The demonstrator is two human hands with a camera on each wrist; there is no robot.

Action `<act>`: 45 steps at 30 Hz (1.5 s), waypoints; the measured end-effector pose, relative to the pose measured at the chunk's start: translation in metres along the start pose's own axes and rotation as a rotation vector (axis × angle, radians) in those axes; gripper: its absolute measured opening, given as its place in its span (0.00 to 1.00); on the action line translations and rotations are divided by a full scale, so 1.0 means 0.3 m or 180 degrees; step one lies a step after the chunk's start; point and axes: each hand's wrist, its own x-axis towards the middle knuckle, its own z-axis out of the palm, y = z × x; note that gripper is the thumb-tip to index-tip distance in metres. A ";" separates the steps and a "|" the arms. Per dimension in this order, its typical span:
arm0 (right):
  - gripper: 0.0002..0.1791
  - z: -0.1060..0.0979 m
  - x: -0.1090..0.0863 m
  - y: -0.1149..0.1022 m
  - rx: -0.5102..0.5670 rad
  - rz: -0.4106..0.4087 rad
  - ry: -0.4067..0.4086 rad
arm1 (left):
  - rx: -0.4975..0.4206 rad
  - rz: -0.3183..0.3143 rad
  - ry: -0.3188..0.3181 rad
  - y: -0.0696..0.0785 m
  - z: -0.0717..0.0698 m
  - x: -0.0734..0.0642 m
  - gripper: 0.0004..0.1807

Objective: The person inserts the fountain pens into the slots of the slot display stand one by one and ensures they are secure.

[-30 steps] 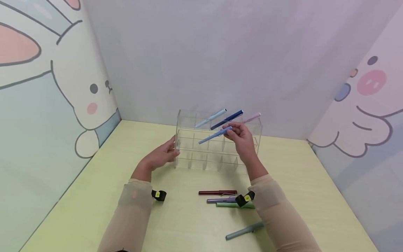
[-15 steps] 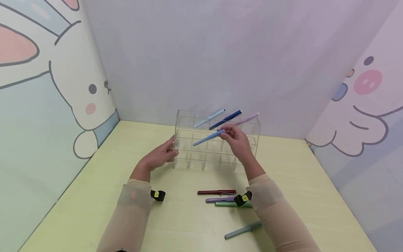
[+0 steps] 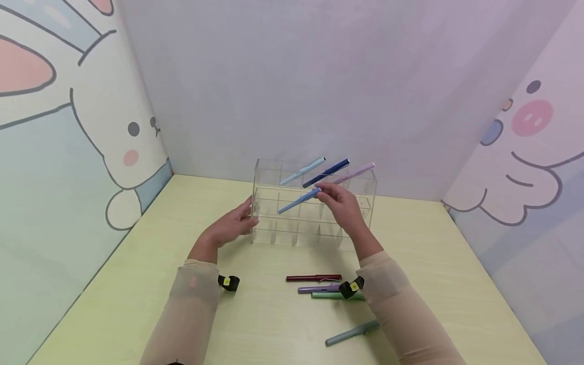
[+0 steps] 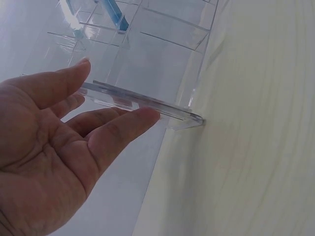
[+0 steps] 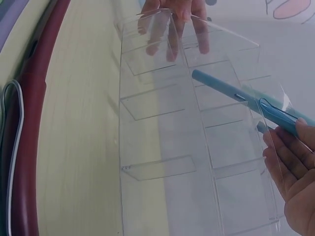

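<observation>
My right hand [image 3: 339, 203] pinches a light blue pen [image 3: 296, 202] near its clip end, between thumb and fingers. The pen slants down to the left, in front of a clear tiered acrylic organizer [image 3: 285, 219], overlapping its middle tier. In the right wrist view the pen [image 5: 221, 87] points across the compartments with its wire clip showing. My left hand [image 3: 230, 224] rests against the organizer's left side. Its fairly straight fingers touch the side panel in the left wrist view, the thumb [image 4: 69, 81] lying apart from them near the edge.
A pale blue pen [image 3: 303, 171], a dark blue pen [image 3: 326, 174] and a lilac pen [image 3: 358, 171] lean in the organizer's back tier. On the table before it lie a dark red pen [image 3: 314, 278], a purple pen [image 3: 317, 290], a green pen [image 3: 330, 295] and a grey-green pen [image 3: 349, 334].
My right hand has carried the light blue pen left and slightly down along the organizer's front, slowing in the last half second. The left hand stays at the organizer's side.
</observation>
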 end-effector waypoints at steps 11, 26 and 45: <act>0.23 -0.114 -0.028 0.014 -0.0172 -0.0128 0.0055 | -0.0023 -0.0078 -0.0018 -0.005 0.001 0.003 0.41; 0.17 -0.273 -0.221 0.123 -0.1015 0.0041 -0.0617 | -0.0041 -0.0139 -0.0024 -0.007 -0.007 0.000 0.41; 0.08 -0.031 -0.310 0.180 -0.1784 0.0579 -0.2227 | 0.0025 -0.0128 -0.0071 -0.003 -0.004 -0.007 0.41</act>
